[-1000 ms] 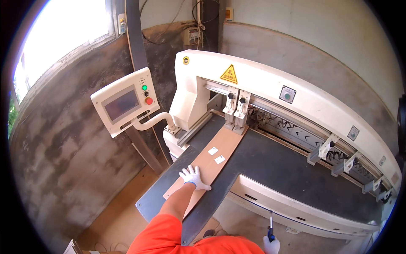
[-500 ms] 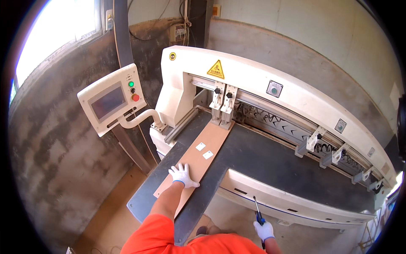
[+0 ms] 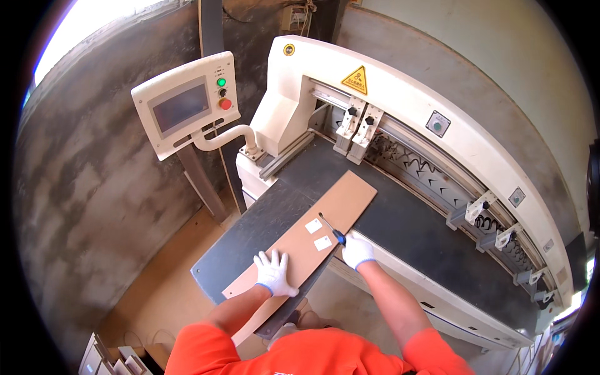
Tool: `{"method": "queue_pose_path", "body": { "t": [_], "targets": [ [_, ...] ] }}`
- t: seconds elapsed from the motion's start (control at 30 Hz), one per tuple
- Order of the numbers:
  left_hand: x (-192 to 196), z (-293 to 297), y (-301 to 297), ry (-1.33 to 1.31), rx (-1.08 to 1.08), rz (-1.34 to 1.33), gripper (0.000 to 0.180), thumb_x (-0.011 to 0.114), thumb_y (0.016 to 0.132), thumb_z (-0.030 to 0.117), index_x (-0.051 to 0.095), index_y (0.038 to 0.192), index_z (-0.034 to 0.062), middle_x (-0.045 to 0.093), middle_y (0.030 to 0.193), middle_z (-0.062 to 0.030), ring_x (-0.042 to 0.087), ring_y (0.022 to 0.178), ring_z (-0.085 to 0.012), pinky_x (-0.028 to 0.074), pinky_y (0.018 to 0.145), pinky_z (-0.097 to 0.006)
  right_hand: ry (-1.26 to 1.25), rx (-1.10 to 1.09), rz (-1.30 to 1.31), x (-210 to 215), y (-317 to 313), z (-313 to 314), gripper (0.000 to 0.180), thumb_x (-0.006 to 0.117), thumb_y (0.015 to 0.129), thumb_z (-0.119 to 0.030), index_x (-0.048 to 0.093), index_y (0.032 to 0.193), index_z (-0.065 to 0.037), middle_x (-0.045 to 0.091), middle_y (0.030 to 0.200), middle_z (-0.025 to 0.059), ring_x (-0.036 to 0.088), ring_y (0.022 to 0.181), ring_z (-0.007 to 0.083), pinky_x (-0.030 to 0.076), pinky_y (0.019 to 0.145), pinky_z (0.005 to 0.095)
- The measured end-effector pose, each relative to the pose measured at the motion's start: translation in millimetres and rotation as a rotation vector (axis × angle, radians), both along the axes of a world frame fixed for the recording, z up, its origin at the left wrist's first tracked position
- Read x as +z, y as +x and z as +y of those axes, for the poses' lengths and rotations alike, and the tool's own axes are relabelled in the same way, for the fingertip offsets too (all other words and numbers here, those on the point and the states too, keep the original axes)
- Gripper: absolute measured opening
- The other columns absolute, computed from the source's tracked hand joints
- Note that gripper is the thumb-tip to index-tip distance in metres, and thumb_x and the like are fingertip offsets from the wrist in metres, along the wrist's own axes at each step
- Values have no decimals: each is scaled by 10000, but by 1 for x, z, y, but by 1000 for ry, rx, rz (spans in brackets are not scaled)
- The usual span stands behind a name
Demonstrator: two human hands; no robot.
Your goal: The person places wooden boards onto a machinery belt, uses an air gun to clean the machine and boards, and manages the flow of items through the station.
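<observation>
A long brown board (image 3: 325,215) lies on the dark machine table (image 3: 412,215), its far end short of the two white clamps (image 3: 356,131). Two white labels (image 3: 322,243) sit on its face. My left hand (image 3: 272,273), in a white knit glove, rests on the board's near part with the fingers spread. In my gloved right hand (image 3: 359,251), beside the board's right edge, is a blue-and-black tool (image 3: 339,237) with a thin metal shaft. The shaft points over the board near the labels. The tool's rear part is hidden in my fist.
On the left, a control panel (image 3: 181,107) with a screen and buttons stands on a bent white arm. The machine's white beam (image 3: 400,94) arches across the back, with more clamps (image 3: 472,209) at right. A box holding panels (image 3: 128,359) is at lower left.
The board's far end has come out from under the clamps, and the board has shifted right. My right hand has lifted the tool from below the table edge to the board. The view has shifted.
</observation>
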State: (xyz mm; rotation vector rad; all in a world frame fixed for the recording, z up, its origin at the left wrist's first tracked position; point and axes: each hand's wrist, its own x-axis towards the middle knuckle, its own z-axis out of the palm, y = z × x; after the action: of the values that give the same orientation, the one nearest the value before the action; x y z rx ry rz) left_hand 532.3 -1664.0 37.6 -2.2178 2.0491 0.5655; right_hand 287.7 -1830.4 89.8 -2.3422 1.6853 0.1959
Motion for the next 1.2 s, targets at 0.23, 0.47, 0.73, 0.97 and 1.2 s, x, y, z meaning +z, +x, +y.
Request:
{"method": "queue_pose_path", "body": {
  "t": [0.23, 0.47, 0.73, 0.97, 1.2],
  "targets": [
    [2, 73, 71, 14, -327, -68, 1320, 871, 548, 651, 351, 1613, 70, 309, 1631, -302, 227, 1480, -661, 146, 1213, -755, 5, 119, 92, -51, 13, -33, 308, 526, 1006, -209, 744, 1142, -41, 779, 1117, 223, 760, 1046, 396, 603, 891, 512],
    [13, 87, 135, 143, -459, -371, 1311, 951, 570, 462, 289, 1644, 103, 310, 1688, -188, 297, 1539, -502, 242, 1233, -668, 391, 86, -26, 5, -21, 2, 363, 702, 805, -286, 796, 1049, -34, 788, 963, 219, 778, 892, 355, 600, 811, 449],
    [-64, 121, 30, -254, 376, -214, 848, 638, 767, 89, 460, 1592, 167, 376, 1679, -151, 342, 1485, -545, 256, 1146, -779, 742, 3, -227, -40, -79, 17, 213, 795, 717, -268, 743, 803, -80, 733, 752, 90, 641, 593, 199, 508, 556, 344],
    [-51, 155, -61, -496, 27, -27, 767, 737, 635, 44, 566, 1380, 105, 486, 1401, -215, 433, 1275, -503, 424, 997, -625, 1049, -103, -562, -129, -191, 144, 275, 821, 806, -254, 809, 992, -52, 785, 926, 66, 704, 810, 189, 527, 726, 333],
    [-45, 137, -156, -613, -201, 169, 871, 734, 570, 27, 512, 1410, -31, 466, 1388, -295, 431, 1326, -532, 412, 1105, -620, 1128, -303, -852, -135, -329, 215, 234, 799, 797, -14, 762, 1022, 40, 786, 963, 133, 765, 877, 249, 625, 852, 405]
  ]
}}
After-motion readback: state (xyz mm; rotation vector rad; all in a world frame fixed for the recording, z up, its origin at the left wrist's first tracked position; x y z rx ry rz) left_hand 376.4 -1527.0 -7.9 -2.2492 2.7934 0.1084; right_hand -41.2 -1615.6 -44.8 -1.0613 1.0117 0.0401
